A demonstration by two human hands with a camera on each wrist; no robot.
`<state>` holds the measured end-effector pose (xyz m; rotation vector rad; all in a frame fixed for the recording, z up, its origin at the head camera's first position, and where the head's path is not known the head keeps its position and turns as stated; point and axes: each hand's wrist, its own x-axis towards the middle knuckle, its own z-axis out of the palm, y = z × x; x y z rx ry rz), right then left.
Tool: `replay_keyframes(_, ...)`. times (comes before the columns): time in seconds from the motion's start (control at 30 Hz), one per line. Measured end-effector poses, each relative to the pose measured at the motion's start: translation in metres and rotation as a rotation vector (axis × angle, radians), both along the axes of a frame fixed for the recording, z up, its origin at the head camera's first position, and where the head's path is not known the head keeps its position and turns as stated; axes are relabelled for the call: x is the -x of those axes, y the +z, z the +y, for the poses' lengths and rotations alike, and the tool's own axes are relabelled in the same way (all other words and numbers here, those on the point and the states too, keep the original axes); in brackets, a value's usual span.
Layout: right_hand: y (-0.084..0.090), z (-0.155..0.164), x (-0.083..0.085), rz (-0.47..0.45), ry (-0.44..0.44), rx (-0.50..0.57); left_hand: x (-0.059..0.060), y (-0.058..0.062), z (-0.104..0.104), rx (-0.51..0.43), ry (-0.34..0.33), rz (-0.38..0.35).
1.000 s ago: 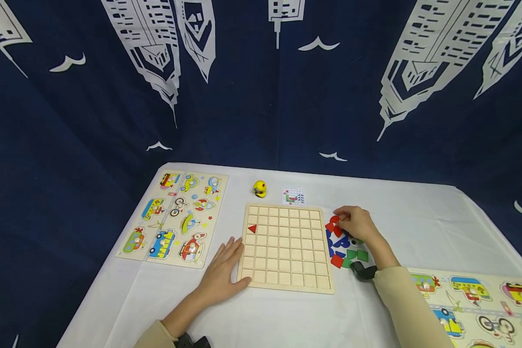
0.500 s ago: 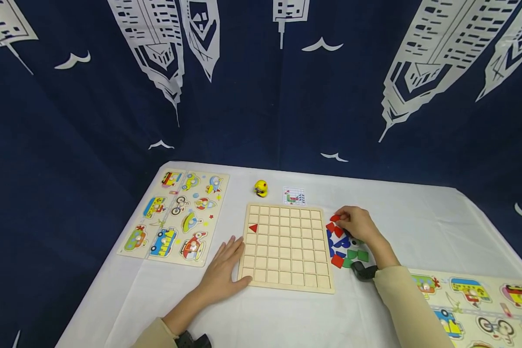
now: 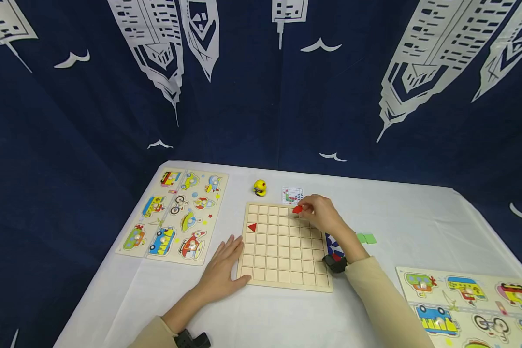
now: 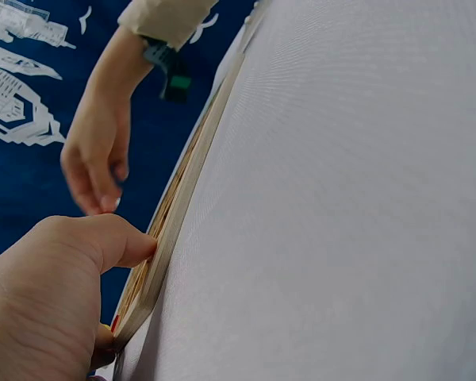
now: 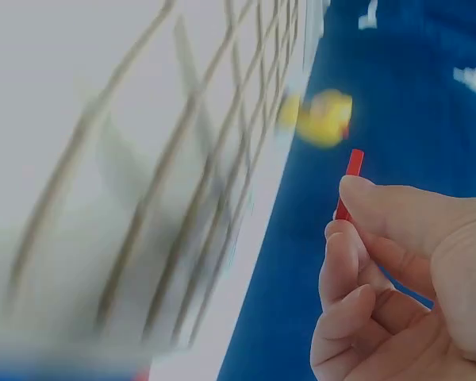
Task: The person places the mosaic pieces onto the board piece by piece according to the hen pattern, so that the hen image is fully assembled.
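Observation:
My right hand (image 3: 324, 215) pinches a small flat red tile (image 3: 297, 209) between thumb and fingers over the far part of the wooden grid board (image 3: 284, 249). In the right wrist view the tile (image 5: 355, 162) stands edge-on, its lower part hidden by the thumb. A red triangle tile (image 3: 253, 227) lies in a cell of the board's left column. Beside that left edge rests my left hand (image 3: 221, 268), fingers extended and thumb at the near corner. The left wrist view shows the thumb (image 4: 127, 242) touching the board's rim (image 4: 182, 186).
Blue tiles (image 3: 333, 244) lie right of the board, partly hidden by my right wrist, with green tiles (image 3: 369, 238) farther right. A pattern card (image 3: 290, 194) and a yellow toy duck (image 3: 259, 188) sit behind the board. Vehicle puzzle boards lie left (image 3: 171, 217) and right (image 3: 470, 304).
My right hand has lifted a red tile from the pile and carried it left over the board's far edge. The left hand has stayed in place.

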<state>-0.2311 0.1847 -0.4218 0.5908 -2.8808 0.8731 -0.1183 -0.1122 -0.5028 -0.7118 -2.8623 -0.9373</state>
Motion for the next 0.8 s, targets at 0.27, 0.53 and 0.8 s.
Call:
replay_keyframes(0.27, -0.001, -0.063, 0.007, -0.037, 0.128, -0.014, 0.001, 0.0, -0.001, 0.002, -0.002, -0.019)
replay_keyframes(0.53, -0.014, -0.082, 0.018, -0.113, 0.132, -0.074, 0.0, -0.001, -0.001, 0.001, -0.005, -0.002)
replay_keyframes(0.8, -0.021, -0.085, 0.02, -0.117, 0.139, -0.094, 0.001, -0.002, -0.002, -0.007, -0.003, 0.015)
